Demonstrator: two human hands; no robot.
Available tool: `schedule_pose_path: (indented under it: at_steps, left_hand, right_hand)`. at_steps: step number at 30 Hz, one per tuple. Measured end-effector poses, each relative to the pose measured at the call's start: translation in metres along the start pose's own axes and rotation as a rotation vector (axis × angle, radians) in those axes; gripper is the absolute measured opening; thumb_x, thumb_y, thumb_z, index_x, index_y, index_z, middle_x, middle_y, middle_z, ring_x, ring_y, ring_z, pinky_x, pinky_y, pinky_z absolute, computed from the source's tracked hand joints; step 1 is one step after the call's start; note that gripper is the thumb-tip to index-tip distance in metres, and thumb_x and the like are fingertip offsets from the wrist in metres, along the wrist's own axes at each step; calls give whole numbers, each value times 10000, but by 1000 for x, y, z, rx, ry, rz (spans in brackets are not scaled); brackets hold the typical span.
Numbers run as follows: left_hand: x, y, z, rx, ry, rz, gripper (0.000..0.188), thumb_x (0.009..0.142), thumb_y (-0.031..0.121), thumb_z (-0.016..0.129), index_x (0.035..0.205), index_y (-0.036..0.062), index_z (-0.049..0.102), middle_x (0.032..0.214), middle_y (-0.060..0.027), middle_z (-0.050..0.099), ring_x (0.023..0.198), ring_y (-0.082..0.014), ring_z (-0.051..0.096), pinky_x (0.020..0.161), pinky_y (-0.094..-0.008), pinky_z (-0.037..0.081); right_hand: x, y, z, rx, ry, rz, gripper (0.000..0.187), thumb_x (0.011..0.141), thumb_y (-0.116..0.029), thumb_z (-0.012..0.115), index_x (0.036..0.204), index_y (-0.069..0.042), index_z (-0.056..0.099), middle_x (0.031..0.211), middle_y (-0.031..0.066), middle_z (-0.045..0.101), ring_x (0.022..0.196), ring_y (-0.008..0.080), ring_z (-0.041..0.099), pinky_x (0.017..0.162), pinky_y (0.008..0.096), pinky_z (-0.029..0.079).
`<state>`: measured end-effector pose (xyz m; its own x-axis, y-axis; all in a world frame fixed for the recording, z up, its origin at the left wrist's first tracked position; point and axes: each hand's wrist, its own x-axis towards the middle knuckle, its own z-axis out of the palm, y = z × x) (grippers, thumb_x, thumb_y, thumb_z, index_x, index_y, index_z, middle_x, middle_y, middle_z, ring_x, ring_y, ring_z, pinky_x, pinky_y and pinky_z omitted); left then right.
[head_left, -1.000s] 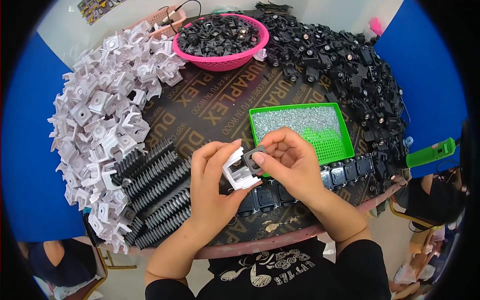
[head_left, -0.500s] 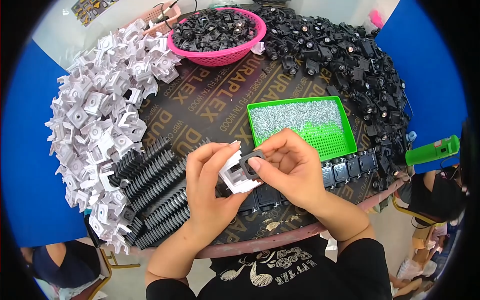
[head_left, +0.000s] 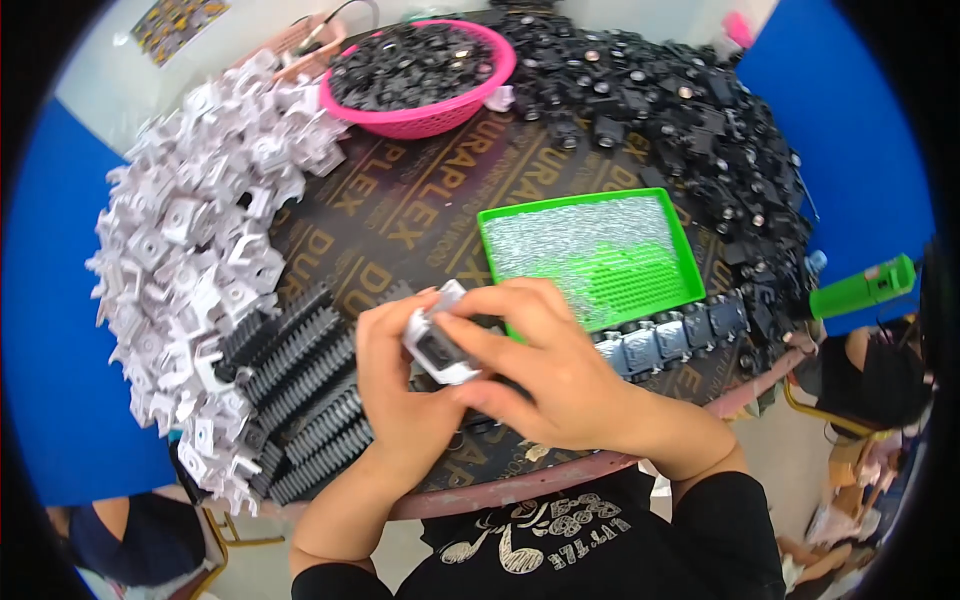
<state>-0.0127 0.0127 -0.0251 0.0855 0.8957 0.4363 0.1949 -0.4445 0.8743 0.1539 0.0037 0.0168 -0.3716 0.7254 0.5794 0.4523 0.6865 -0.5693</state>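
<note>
Over the near middle of the table, my left hand [head_left: 393, 380] grips a white plastic housing [head_left: 455, 376] from its left side, fingers and thumb curled round it. A dark insert [head_left: 440, 348] shows inside the housing's opening. My right hand [head_left: 550, 370] closes on the housing's right side, its fingers over the upper part and its thumb low along the edge. The right fingers hide part of the housing. Close by on the left lie rows of stacked black square pieces [head_left: 300, 345]. Beyond my right hand is a green tray [head_left: 652, 293] of small silvery metal parts.
White housings [head_left: 185, 220] are heaped along the left. A pink basket [head_left: 425, 122] of black parts stands at the back, with loose black assemblies [head_left: 700, 130] piled to its right. Black square units [head_left: 670, 337] line up behind my right forearm. A green cylindrical device [head_left: 860, 288] sticks out at the right edge.
The white housing has turned and tilted in my hands. The black piece from my right fingers now appears inside it, and my right hand has moved left and closed over the housing.
</note>
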Motion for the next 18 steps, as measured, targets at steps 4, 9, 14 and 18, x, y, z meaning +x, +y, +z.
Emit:
schedule_pose_path:
  at_steps: [4,9,14,18]
  left_hand:
    - [7,6,-9,-516,-37,-369,676,728,-110,759,1303,18,427,1268,-102,525,1125,-216,581,954,-348,508]
    - [10,12,-13,-714,-53,-565,707,804,-44,704,1418,49,365,1389,-132,467,1148,-323,598,914,-382,550]
    - [4,13,-7,-701,-155,-451,766,700,-136,757,1337,52,376,1367,-148,475,1204,-249,537,1015,-373,476]
    - [5,8,3,-735,-220,-388,757,707,-125,773,1326,56,376,1372,-131,468,1234,-222,510,1040,-363,450]
  right_hand:
    - [10,18,-25,-172,201,16,424,807,-179,748,1198,-59,637,1206,141,607,1102,331,582,935,410,468]
    - [23,101,-141,-760,169,717,228,805,-128,692,1009,-26,702,1033,147,693,969,311,659,798,401,521]
    - [-29,197,-187,-1313,-249,1088,645,584,-265,879,1152,-95,626,1109,131,682,1114,358,598,913,453,509]
    - [-51,196,-194,-1243,-8,906,298,815,-93,647,1106,-67,592,1038,152,671,993,352,629,819,467,512]
